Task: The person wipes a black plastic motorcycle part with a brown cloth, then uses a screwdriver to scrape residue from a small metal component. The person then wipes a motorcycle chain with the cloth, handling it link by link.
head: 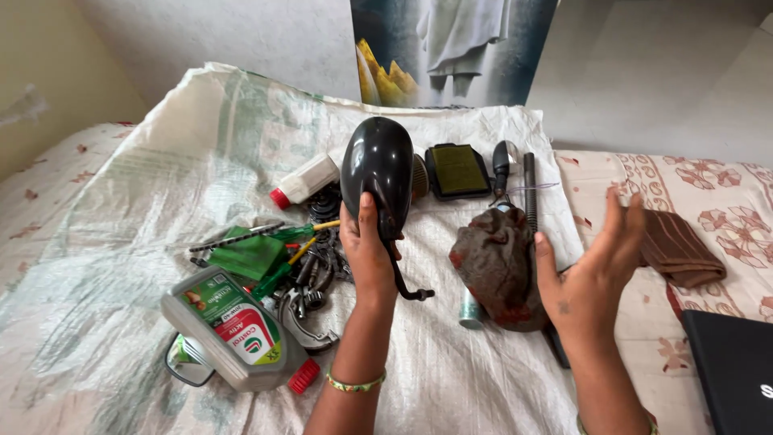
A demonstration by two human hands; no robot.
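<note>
My left hand (366, 246) holds up a glossy black oval mirror housing (377, 165) by its lower part; a black stalk (403, 278) hangs from it below the hand. My right hand (592, 270) is raised to the right, palm turned inward, fingers apart and empty. Between the two hands a dirty reddish-brown rag (498, 262) lies on the white woven sheet (145, 201), with a small greenish can (472, 310) at its lower edge.
A grey oil jug with a red cap (229, 326) lies at front left beside green-handled tools (274, 258) and metal parts. A white bottle (304, 181), a rectangular filter (457, 171), a black tube (530, 189), a brown folded cloth (680, 250) and a black laptop (733, 370) lie around.
</note>
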